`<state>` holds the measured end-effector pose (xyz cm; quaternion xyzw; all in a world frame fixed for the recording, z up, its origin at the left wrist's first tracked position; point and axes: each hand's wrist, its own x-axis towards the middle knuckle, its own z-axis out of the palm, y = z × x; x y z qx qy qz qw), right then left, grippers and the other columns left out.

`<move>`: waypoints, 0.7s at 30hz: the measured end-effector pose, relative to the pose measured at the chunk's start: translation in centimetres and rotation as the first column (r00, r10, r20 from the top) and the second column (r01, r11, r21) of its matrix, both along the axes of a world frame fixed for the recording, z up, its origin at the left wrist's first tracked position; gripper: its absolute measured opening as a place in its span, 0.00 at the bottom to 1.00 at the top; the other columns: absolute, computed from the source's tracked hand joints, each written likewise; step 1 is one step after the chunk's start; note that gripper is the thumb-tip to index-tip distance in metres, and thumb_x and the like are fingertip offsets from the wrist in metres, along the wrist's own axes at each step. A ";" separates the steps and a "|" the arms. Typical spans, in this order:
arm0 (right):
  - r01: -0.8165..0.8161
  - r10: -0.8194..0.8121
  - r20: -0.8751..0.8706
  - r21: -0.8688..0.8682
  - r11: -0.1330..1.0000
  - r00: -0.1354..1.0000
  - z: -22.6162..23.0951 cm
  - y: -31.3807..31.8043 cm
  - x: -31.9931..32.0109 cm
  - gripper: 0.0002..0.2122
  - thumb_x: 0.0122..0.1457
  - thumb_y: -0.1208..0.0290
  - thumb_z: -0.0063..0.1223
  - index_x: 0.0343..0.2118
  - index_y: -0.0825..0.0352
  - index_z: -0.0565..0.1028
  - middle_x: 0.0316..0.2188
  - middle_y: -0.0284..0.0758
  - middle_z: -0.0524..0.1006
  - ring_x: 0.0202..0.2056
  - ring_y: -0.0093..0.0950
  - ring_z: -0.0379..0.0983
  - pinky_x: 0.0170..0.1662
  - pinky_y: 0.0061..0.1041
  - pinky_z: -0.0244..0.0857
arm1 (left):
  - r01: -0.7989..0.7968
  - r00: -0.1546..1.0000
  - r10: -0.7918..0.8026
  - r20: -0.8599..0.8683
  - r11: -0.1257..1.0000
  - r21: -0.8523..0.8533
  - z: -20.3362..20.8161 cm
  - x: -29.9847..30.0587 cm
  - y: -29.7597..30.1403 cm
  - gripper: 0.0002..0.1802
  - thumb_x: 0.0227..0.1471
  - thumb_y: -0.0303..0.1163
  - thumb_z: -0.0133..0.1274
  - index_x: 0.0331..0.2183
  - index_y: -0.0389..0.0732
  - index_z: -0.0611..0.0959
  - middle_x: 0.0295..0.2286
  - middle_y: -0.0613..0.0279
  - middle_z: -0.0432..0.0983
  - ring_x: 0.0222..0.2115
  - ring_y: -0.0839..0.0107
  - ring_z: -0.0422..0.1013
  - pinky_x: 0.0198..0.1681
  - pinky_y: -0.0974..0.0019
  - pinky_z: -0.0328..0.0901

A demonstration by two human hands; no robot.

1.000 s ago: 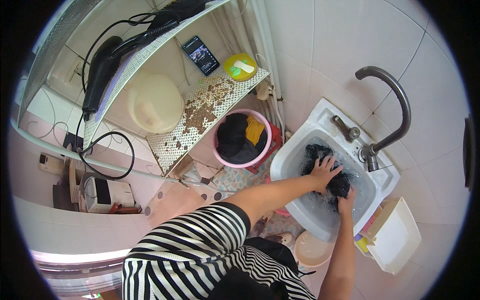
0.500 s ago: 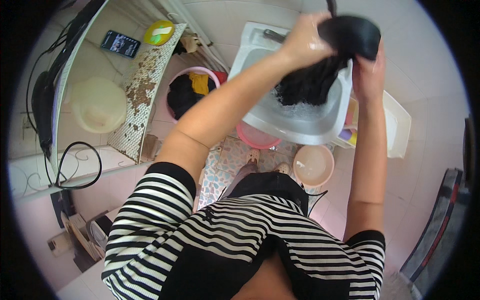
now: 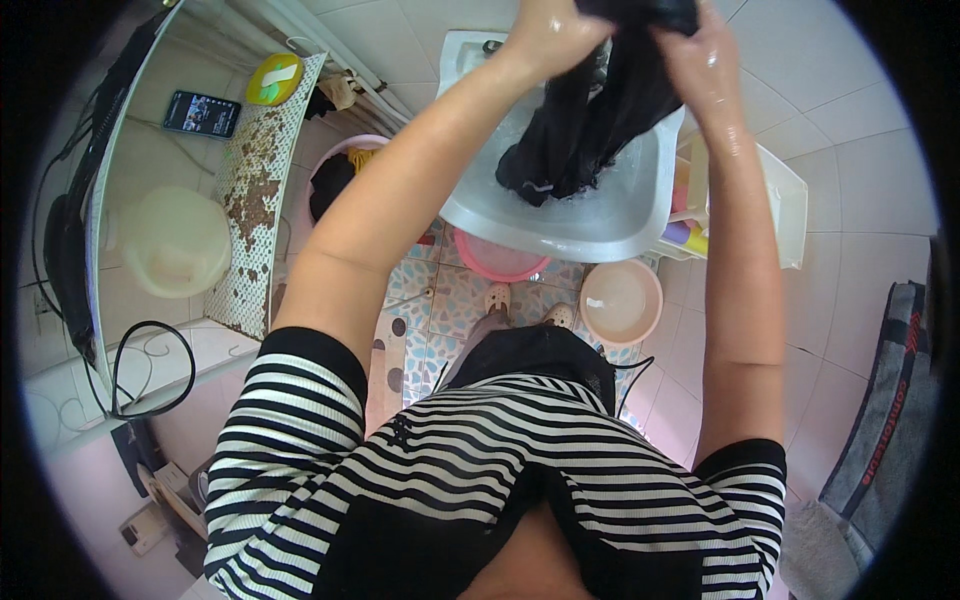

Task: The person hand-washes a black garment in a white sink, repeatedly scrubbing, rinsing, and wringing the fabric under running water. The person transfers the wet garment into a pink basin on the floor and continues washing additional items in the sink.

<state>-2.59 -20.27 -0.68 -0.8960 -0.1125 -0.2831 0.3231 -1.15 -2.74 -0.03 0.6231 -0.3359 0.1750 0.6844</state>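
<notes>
A wet pair of black trousers hangs over the white sink, its two dark lengths dangling into the basin and their lower ends touching the water. At its upper end, near the top edge of the view, my left hand is closed on one side of the cloth. My right hand, wet and shiny, grips the other side. Some fingertips are hidden by the fabric or blurred. Behind the trousers the tap is mostly covered.
On the tiled floor stand a pink basin under the sink and a peach bucket. Left of the sink a tub holds dark and yellow clothes. A rusty shelf bears a phone and a yellow soap dish. A cream rack stands right.
Both hands have shifted up and left with the trousers. The bunched black band at the top has opened out, and the cloth now hangs lengthwise into the sink. My view has turned slightly.
</notes>
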 end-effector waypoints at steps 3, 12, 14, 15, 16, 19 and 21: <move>-0.039 0.024 -0.165 -0.089 0.995 0.986 -3.5 1.7 -1.0 0.19 0.42 0.73 0.56 0.41 0.64 0.73 0.28 0.46 0.76 0.35 0.44 0.73 0.40 0.35 0.66 | -0.413 0.905 0.303 0.298 0.796 0.443 -7.6 0.7 2.6 0.29 0.33 0.20 0.52 0.44 0.46 0.75 0.38 0.51 0.72 0.41 0.50 0.67 0.44 0.59 0.64; 0.020 -0.209 -0.337 -0.488 0.873 0.918 -23.0 3.0 -3.3 0.23 0.37 0.68 0.64 0.42 0.49 0.74 0.55 0.33 0.62 0.59 0.40 0.51 0.56 0.58 0.42 | -0.138 0.919 0.391 0.048 0.205 0.969 -25.9 -3.3 6.2 0.41 0.41 0.42 0.60 0.56 0.66 0.62 0.58 0.54 0.49 0.59 0.51 0.46 0.55 0.32 0.42; 0.069 -0.261 -0.462 -0.392 0.917 0.847 -26.5 3.6 -4.1 0.25 0.38 0.66 0.65 0.44 0.44 0.74 0.57 0.35 0.59 0.61 0.46 0.44 0.55 0.66 0.34 | -0.068 0.908 0.418 -0.012 0.175 0.982 -27.8 -3.9 5.9 0.39 0.42 0.47 0.57 0.57 0.67 0.61 0.60 0.55 0.43 0.60 0.50 0.41 0.55 0.30 0.39; 0.062 -0.277 -0.500 -0.404 0.913 0.820 -27.3 3.8 -4.2 0.27 0.36 0.67 0.65 0.45 0.42 0.73 0.57 0.34 0.60 0.61 0.45 0.43 0.56 0.66 0.31 | -0.033 0.899 0.436 -0.040 0.158 0.987 -28.5 -3.8 5.8 0.39 0.43 0.49 0.56 0.57 0.67 0.60 0.61 0.55 0.40 0.61 0.50 0.38 0.55 0.28 0.38; 0.049 -0.293 -0.512 -0.436 0.899 0.807 -27.8 3.9 -3.9 0.27 0.37 0.68 0.63 0.46 0.43 0.73 0.57 0.34 0.60 0.61 0.45 0.43 0.56 0.66 0.31 | -0.032 0.900 0.436 -0.028 0.128 0.991 -29.1 -3.6 5.7 0.39 0.43 0.49 0.56 0.57 0.67 0.60 0.61 0.55 0.40 0.61 0.50 0.39 0.54 0.28 0.38; 0.026 -0.345 -0.536 -0.515 0.857 0.771 -29.6 3.7 -2.9 0.24 0.41 0.69 0.59 0.46 0.43 0.73 0.56 0.34 0.60 0.61 0.45 0.43 0.56 0.66 0.31 | -0.007 0.897 0.443 -0.001 0.017 1.000 -30.2 -2.6 4.7 0.34 0.47 0.46 0.52 0.57 0.66 0.61 0.61 0.56 0.40 0.61 0.52 0.38 0.54 0.27 0.37; 0.033 -0.382 -0.537 -0.548 0.836 0.752 -31.6 3.5 -2.2 0.22 0.45 0.69 0.54 0.47 0.44 0.73 0.56 0.34 0.61 0.61 0.44 0.44 0.57 0.65 0.32 | 0.056 0.894 0.448 -0.033 -0.038 0.998 -31.0 -1.3 4.0 0.32 0.49 0.42 0.49 0.57 0.65 0.61 0.61 0.57 0.39 0.61 0.52 0.37 0.55 0.28 0.37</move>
